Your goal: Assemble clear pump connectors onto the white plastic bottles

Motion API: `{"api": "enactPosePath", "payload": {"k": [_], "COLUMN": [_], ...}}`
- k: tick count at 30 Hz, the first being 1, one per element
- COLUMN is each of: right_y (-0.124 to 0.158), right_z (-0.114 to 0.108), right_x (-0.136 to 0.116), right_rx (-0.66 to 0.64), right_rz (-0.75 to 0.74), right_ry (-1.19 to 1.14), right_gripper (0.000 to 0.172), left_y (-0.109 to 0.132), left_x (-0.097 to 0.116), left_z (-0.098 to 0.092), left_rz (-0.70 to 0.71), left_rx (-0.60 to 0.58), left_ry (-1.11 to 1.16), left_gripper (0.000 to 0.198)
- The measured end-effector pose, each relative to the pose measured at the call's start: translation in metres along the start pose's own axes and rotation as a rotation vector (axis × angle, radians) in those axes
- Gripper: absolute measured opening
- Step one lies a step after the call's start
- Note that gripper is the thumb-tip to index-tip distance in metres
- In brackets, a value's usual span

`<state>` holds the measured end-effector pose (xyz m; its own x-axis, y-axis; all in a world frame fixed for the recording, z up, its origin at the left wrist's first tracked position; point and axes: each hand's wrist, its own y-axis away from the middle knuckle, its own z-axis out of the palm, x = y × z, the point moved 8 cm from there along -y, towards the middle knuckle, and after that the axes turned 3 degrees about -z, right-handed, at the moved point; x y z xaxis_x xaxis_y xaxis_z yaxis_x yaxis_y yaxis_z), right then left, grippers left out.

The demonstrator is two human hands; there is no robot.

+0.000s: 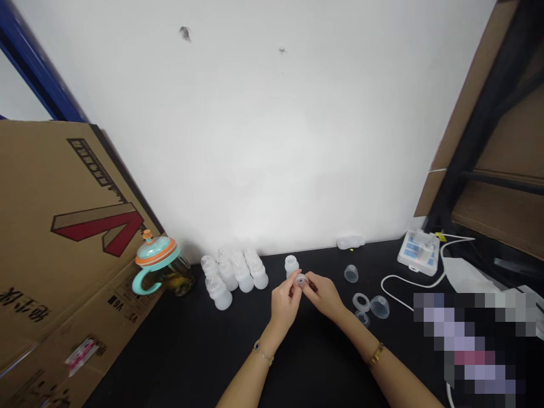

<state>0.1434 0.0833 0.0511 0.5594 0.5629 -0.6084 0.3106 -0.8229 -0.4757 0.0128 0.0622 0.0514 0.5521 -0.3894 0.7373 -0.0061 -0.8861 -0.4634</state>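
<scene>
My left hand (285, 301) and my right hand (323, 294) meet over the middle of the black table. Between their fingertips they pinch a small translucent bottle ring (301, 279); its underside is hidden. Just behind them stands an open-topped white baby bottle (291, 264). To the left is a close group of several white baby bottles (243, 276) with clear domed caps. Right of my hands lie a clear domed cap (351, 273), another domed cap (379, 307), a loose ring (361, 302) and a small clear piece (362, 318).
A lidded pitcher (164, 266) with a turquoise handle stands far left beside a large cardboard box (55, 226). At the back lies a whitish translucent object (351, 242). A white-and-blue case (419, 252) and a white cable (395, 289) are at right. A white wall (272, 141) rises behind.
</scene>
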Motion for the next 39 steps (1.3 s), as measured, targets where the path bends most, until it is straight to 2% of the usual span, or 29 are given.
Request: {"api": "enactPosePath", "payload": {"k": [22,29,39], "right_y": [0.002,0.003,0.005], "right_z": [0.005,0.004,0.005], "right_x": [0.010,0.004,0.004], "right_rx": [0.026,0.006,-0.023], "right_rz": [0.016,-0.007,-0.027], "right_ry": [-0.024,-0.063,-0.132], "right_gripper": [0.031,0.031,0.032], "left_y": [0.000,-0.001,0.000], "left_x": [0.001,-0.002,0.000], "left_z": [-0.002,-0.001,0.000], "left_rz": [-0.018,-0.041,-0.052], "left_rx": [0.017,0.030,-0.026], "left_ry": [0.024,0.010,0.120], "left_gripper": [0.041,0.039,0.046]}}
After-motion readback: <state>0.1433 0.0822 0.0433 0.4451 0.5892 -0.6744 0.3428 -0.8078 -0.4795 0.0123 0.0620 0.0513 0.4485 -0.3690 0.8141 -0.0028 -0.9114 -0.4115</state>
